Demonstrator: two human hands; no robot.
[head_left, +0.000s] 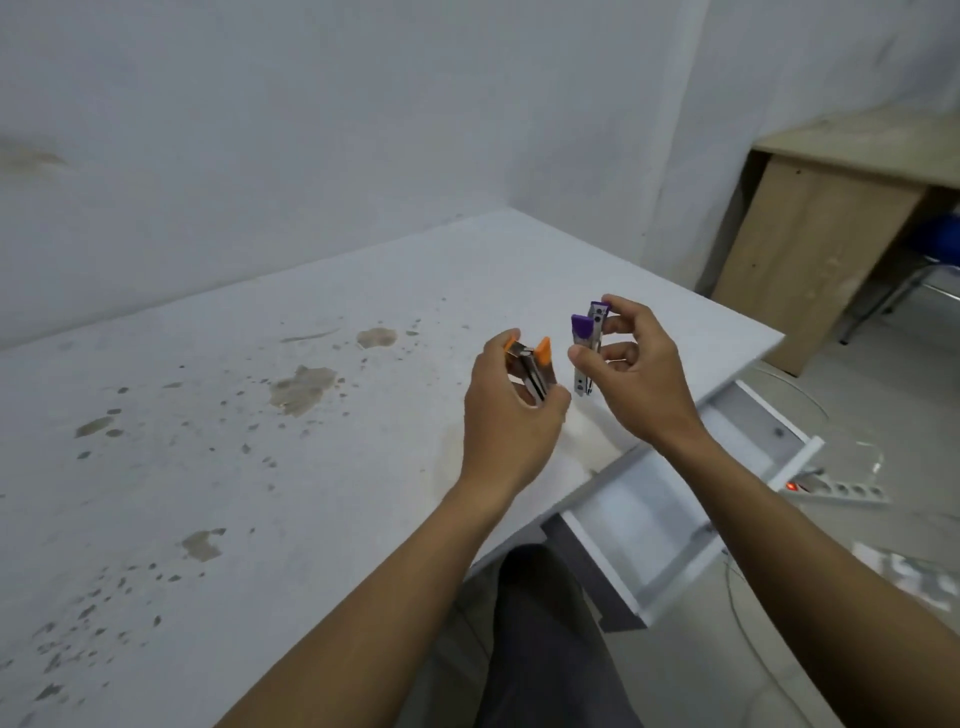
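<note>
Both picked up, nothing set down: left hand (511, 410) grips orange stapler (535, 371), right hand (641, 374) pinches purple stapler (587, 348), both apparently hinged open above table (260, 415); closing and stowing seemingly remain.

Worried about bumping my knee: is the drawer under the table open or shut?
Open. The white drawer is pulled out past the table edge, its inside showing.

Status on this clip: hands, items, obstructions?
Left hand grips orange stapler. Right hand pinches purple stapler. Both held apart above stained table. Nothing between them.
</note>
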